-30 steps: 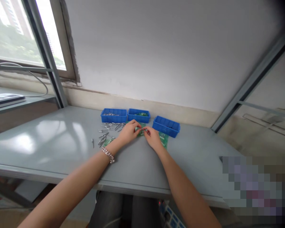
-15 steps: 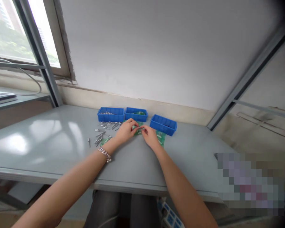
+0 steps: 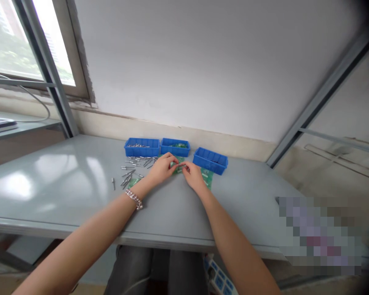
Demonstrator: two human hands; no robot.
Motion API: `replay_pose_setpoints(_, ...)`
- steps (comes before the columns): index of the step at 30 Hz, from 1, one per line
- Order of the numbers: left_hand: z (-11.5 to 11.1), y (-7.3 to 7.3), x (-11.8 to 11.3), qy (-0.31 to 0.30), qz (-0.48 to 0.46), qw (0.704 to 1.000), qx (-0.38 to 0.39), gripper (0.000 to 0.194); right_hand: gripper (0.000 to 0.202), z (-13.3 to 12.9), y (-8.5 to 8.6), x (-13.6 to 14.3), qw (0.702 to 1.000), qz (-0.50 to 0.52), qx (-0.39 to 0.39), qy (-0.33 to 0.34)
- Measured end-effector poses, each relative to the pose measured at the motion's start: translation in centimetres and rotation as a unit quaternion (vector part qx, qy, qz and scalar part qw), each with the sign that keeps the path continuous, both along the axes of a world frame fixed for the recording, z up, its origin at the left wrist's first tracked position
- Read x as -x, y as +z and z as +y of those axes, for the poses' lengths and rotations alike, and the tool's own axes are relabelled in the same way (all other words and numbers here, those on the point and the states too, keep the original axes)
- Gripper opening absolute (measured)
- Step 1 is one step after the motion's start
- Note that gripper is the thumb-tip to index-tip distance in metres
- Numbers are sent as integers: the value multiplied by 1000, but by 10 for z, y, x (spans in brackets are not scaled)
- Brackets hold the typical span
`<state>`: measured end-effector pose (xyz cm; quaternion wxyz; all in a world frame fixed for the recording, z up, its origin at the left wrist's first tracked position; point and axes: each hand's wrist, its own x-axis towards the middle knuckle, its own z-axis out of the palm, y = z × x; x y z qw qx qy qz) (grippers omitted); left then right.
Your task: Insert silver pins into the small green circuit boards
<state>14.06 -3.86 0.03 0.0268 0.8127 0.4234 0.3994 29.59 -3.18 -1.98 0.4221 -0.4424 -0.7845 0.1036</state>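
The head view sits slightly further left over the scene than half a second ago: bench, bins and hands all appear a touch nearer the left edge, while the hands keep their place among the bins. From left to right, silver pins point(image 3: 127, 178) lie loose at left of centre, below the left blue bin point(image 3: 142, 152), with a green packet point(image 3: 133, 183) partly behind the left wrist. The left hand point(image 3: 164, 167), palm down, reaches up and rightward, its thumb and fingers pinched on a small piece point(image 3: 180, 165) at the frame's middle, too tiny to identify. That piece lies between both sets of fingertips, in front of a green sheet point(image 3: 181, 159) below the middle blue bin point(image 3: 176, 151). The right hand point(image 3: 193, 175) angles up and leftward, fingertips closed on it too; right of this wrist lies another green sheet point(image 3: 207, 176), below the right blue bin point(image 3: 209, 164).
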Motion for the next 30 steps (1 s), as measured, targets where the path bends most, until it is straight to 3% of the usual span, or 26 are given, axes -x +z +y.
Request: replay_pose_setpoints(30, 1, -2, -1, -4, -7, 1000, 9, 10, 20, 1, -3, -1, 1000, -2, -10, 11)
